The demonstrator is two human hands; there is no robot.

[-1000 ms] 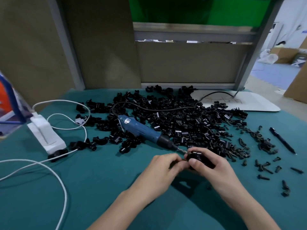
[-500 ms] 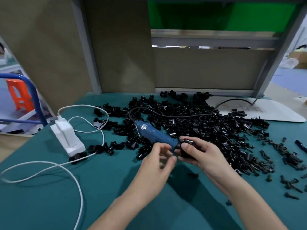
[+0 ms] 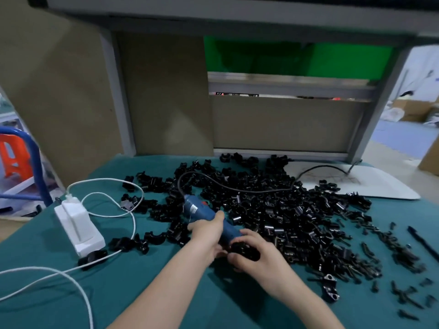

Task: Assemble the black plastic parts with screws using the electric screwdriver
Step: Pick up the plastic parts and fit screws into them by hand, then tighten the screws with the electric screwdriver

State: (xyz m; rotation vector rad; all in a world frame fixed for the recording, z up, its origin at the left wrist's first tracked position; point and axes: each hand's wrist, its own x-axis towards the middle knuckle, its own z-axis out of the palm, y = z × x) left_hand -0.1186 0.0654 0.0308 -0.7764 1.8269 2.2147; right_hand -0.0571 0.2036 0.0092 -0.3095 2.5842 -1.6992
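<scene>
while the left hand (image 3: pixel 206 235) wraps its fingers round the barrel of the electric screwdriver (image 3: pixel 202 210), the right hand (image 3: pixel 257 256) curls round a black plastic part (image 3: pixel 244 251) at the tool's front end, both low over the green table cover (image 3: pixel 59 293) near its middle. the bit and any screw are hidden between the hands, so seating cannot be confirmed.

risks noted. if the bit is not square in the screw head when the tool is run, it is likely to slip out and mar the part or nick the right hand's fingers, which sit close to the tip. the tool's black cord (image 3: pixel 237 189) runs to 12 o'clock across the heap of loose parts (image 3: pixel 297 214); a pull on it could drag pieces about or tug the tool off line. the white cable (image 3: pixel 104 179) loops at 9 o'clock by the white adapter (image 3: pixel 78 226) and could snag a forearm.

containers. none found on the table. parts lie loose in the heap from 11 to 2 o'clock. loose screws (image 3: pixel 403 295) scatter at 3 to 4 o'clock; unboxed, they may roll off the edge. a flat white board (image 3: pixel 384 188) at 1 o'clock carries only the cord and a few parts at its rim. cardboard boxes (image 3: pixel 414 111) stand far off at 2 o'clock; contents cannot be told.
</scene>
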